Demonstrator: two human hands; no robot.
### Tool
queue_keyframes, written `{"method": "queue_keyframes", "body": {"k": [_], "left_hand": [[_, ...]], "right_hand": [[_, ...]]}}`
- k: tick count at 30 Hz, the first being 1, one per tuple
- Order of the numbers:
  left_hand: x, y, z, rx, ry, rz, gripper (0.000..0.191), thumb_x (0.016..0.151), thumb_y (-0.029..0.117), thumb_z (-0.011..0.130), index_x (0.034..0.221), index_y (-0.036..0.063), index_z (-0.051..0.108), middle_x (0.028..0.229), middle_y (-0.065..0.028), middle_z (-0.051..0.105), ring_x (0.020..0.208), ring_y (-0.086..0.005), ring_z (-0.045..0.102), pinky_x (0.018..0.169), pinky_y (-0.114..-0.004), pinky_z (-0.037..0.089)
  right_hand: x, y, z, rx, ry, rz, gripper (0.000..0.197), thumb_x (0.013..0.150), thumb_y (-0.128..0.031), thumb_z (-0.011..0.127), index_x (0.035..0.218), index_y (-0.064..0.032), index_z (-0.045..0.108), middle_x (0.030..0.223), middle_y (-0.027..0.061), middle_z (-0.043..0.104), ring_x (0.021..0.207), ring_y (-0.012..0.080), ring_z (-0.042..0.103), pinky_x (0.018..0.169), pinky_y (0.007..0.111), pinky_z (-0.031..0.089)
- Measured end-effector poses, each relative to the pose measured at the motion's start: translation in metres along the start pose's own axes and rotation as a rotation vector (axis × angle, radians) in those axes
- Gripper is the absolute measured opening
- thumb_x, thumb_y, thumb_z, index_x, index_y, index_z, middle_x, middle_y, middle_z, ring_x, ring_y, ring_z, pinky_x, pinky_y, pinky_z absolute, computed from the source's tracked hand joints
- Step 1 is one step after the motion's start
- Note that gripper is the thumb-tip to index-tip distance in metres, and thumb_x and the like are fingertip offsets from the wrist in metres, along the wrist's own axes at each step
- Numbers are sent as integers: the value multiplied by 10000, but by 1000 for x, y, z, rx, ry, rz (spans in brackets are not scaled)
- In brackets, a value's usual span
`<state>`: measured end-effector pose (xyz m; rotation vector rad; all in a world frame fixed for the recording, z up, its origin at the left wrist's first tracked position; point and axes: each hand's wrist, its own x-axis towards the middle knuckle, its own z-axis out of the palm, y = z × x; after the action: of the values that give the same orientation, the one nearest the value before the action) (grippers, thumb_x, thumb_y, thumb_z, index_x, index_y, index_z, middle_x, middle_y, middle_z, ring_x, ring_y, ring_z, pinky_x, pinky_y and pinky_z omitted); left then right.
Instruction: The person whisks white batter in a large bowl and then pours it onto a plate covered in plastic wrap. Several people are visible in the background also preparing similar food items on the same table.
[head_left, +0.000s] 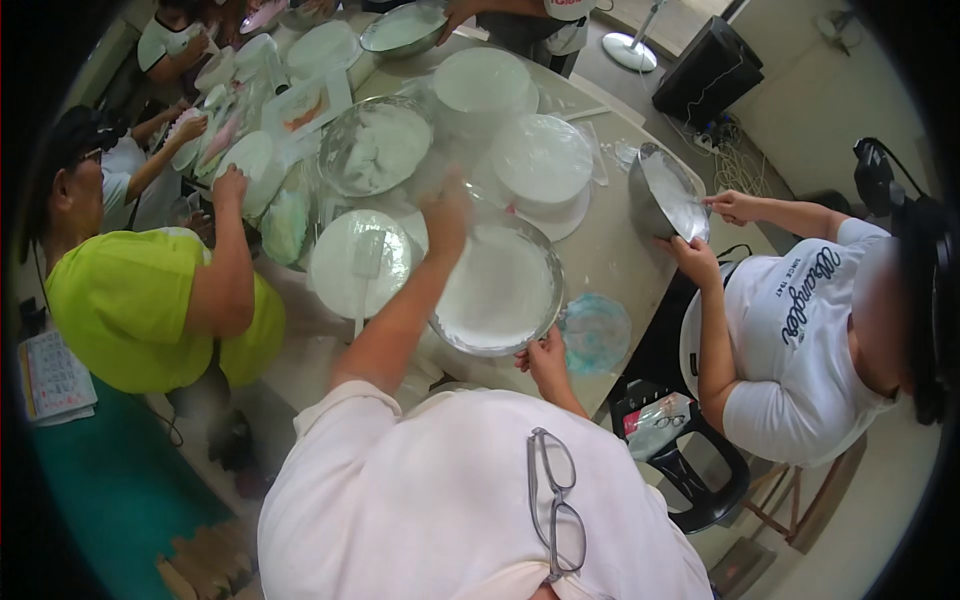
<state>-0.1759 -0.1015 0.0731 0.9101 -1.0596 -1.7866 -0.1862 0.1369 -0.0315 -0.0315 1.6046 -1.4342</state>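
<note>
A metal bowl of smooth white cream stands on the table before me. My right hand grips its near rim at the lower right. Blurred, my left hand is raised over the bowl's far left edge with its fingers curled; whether it holds anything cannot be made out. Left of that forearm, a white spatula lies across a round, plastic-covered white board. Just right of the bowl is a crumpled plastic sheet smeared with blue-green cream.
Beyond my bowl are another cream bowl and wrapped round boards. At right, a co-worker tilts a steel bowl; another in lime green stands close at left. A black chair is near my right side.
</note>
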Motion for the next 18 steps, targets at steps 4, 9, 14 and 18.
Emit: {"method": "queue_keyframes", "body": {"k": [4, 9, 14, 18], "left_hand": [[-19, -44, -7, -208, -319, -249, 365, 864, 248, 475, 552, 69, 411, 465, 27, 360, 412, -67, 316, 404, -235, 243], [-1, -30, -11, -37, -26, -24, 283, 842, 200, 489, 600, 76, 408, 490, 25, 342, 422, -68, 306, 404, -234, 250], [-5, -35, -10, 10, -399, -138, 225, 839, 166, 487, 657, 35, 466, 517, 9, 412, 426, -89, 381, 402, -255, 310], [-6, -43, -15, 332, -225, 248, 151, 834, 138, 510, 755, 23, 568, 566, -16, 523, 454, -124, 501, 394, -256, 383]], "right_hand": [[2, -1, -2, 57, 1, 23, 426, 765, -16, 380, 1184, -59, 315, 632, 103, 535, 456, 142, 520, 381, 237, 417], [4, 5, -4, 6, -44, -42, 431, 774, -21, 385, 1196, -56, 306, 632, 101, 535, 451, 140, 517, 375, 235, 416], [0, 3, -7, -25, -18, 2, 438, 772, -22, 386, 1201, -53, 297, 628, 104, 542, 451, 145, 526, 367, 241, 419], [1, -4, -7, -47, -69, -17, 444, 764, -16, 380, 1198, -49, 295, 617, 104, 545, 436, 150, 527, 358, 243, 417]]}}
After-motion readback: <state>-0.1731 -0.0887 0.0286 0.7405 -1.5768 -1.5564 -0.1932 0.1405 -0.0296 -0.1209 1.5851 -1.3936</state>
